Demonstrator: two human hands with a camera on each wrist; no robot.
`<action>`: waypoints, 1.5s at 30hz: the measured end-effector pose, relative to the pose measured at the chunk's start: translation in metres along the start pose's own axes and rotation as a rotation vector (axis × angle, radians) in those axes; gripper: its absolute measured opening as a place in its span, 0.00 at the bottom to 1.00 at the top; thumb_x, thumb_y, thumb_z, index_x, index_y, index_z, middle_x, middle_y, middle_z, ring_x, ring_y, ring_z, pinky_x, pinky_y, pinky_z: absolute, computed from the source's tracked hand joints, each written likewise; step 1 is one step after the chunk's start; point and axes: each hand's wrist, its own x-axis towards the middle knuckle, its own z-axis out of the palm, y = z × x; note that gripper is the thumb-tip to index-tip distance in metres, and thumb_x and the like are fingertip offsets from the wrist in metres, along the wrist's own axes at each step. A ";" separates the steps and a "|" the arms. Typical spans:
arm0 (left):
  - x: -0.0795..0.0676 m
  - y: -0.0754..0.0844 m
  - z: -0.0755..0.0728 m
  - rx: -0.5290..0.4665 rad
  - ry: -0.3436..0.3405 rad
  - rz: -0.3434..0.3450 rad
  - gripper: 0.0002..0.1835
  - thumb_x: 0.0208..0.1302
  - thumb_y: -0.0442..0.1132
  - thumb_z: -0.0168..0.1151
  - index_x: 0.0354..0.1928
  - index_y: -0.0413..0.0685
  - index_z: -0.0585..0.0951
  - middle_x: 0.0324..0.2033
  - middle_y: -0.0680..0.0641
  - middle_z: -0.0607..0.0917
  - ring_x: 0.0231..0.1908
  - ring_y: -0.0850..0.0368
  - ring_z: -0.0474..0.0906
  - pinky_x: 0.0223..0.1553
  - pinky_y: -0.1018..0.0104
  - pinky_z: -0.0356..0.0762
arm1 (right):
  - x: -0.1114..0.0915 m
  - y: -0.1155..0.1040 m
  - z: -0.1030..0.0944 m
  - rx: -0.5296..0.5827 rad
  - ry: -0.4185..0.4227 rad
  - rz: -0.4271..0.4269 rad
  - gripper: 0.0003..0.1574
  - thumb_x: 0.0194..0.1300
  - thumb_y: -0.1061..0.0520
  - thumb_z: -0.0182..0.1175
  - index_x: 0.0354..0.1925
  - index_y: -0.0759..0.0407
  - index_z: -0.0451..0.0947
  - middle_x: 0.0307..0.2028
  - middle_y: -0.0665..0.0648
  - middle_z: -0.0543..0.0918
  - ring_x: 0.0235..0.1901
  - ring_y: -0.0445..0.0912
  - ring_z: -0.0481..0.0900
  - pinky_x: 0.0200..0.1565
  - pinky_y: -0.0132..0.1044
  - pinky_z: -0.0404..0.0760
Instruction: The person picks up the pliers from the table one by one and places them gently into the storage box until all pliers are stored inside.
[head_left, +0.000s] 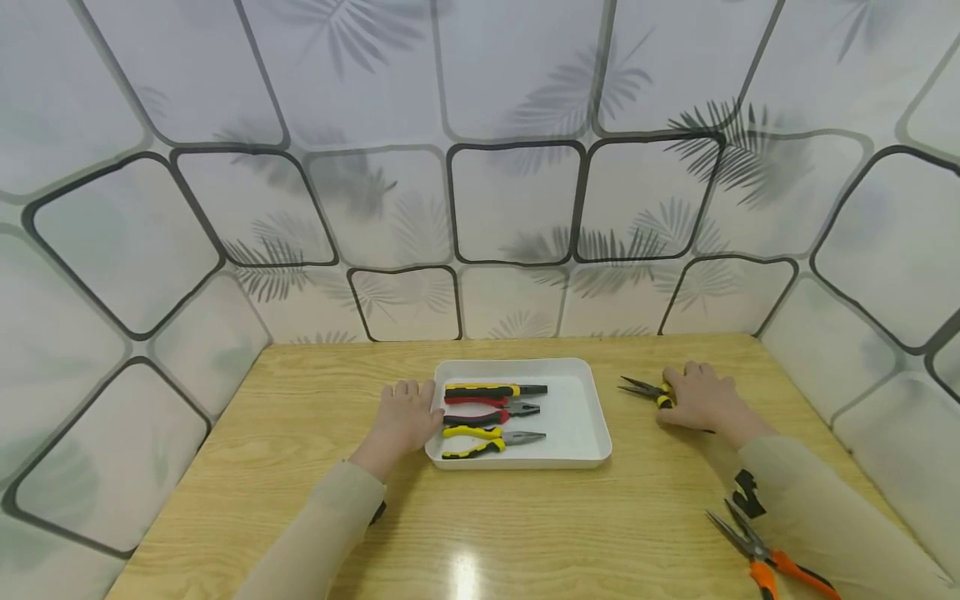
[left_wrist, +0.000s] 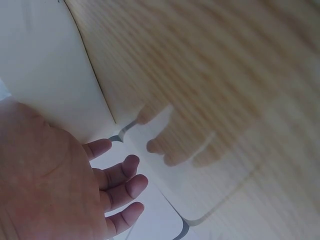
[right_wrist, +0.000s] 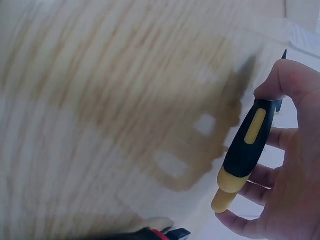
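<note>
My right hand [head_left: 701,398] holds needle-nose pliers [head_left: 647,388] with yellow and black handles, right of the white tray. In the right wrist view, the thumb and fingers close round the pliers' handles [right_wrist: 247,145], and their tips are mostly hidden. My left hand [head_left: 403,418] lies at the left end of the white tray [head_left: 573,454], thumb by the rim. The left wrist view shows its fingers [left_wrist: 125,185] loosely bent, beside the tray's wall [left_wrist: 55,65]. Inside the tray lie yellow-black pliers [head_left: 487,390], red-black pliers [head_left: 495,412] and yellow-black long-nose pliers [head_left: 491,442], jaws pointing right.
Orange-handled long-nose pliers [head_left: 757,550] lie at the front right, partly under the right sleeve [head_left: 817,508]. A small black-and-yellow piece [head_left: 747,493] shows beside that sleeve. Patterned walls [head_left: 517,200] enclose the wooden table [head_left: 525,533] at the back and sides.
</note>
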 end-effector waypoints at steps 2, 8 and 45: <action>0.001 0.000 0.001 0.005 -0.009 -0.003 0.32 0.82 0.55 0.47 0.76 0.41 0.65 0.63 0.32 0.76 0.69 0.34 0.70 0.72 0.37 0.64 | -0.001 0.000 -0.002 0.014 0.008 0.001 0.41 0.58 0.36 0.67 0.58 0.61 0.74 0.45 0.71 0.75 0.47 0.67 0.74 0.37 0.69 0.75; 0.001 0.000 0.001 -0.003 0.003 -0.003 0.30 0.82 0.55 0.48 0.74 0.41 0.66 0.61 0.33 0.77 0.68 0.35 0.71 0.71 0.37 0.65 | -0.002 -0.005 -0.011 0.017 0.036 -0.017 0.37 0.57 0.37 0.67 0.55 0.59 0.75 0.44 0.68 0.75 0.45 0.64 0.74 0.35 0.64 0.74; 0.001 0.001 0.001 0.012 -0.018 -0.011 0.32 0.83 0.55 0.47 0.77 0.41 0.64 0.63 0.33 0.77 0.68 0.35 0.71 0.71 0.38 0.64 | -0.014 -0.042 -0.047 -0.025 0.102 -0.119 0.35 0.64 0.33 0.70 0.53 0.58 0.77 0.45 0.67 0.77 0.44 0.62 0.75 0.36 0.60 0.71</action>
